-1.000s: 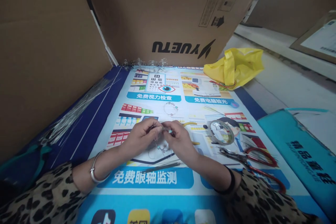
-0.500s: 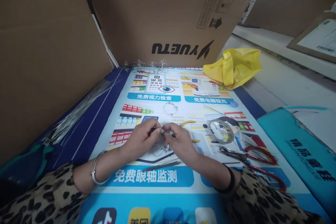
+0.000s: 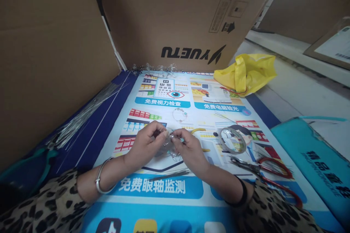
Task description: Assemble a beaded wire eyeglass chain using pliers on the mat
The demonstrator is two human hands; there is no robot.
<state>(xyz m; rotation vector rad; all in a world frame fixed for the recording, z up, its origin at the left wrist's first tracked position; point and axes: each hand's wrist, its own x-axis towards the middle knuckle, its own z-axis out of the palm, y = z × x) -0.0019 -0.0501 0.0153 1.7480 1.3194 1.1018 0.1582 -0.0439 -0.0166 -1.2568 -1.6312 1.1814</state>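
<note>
The beaded wire loop (image 3: 171,146) is pinched between both hands, just left of the tape roll (image 3: 233,140). The left hand (image 3: 144,147) has thumb and fingertips closed on one end. The right hand (image 3: 191,150) nips the other end beside a turquoise bead. The loop is thin and silvery with a few small beads, and it droops below the fingers. It is probably featherlight, springy and easily kinked, and the beads may slide, so bare wire near the ends is the safest hold.

Leopard-print sleeves (image 3: 41,207), silver bangle (image 3: 100,184) on left wrist, black band (image 3: 242,193) on right.
</note>
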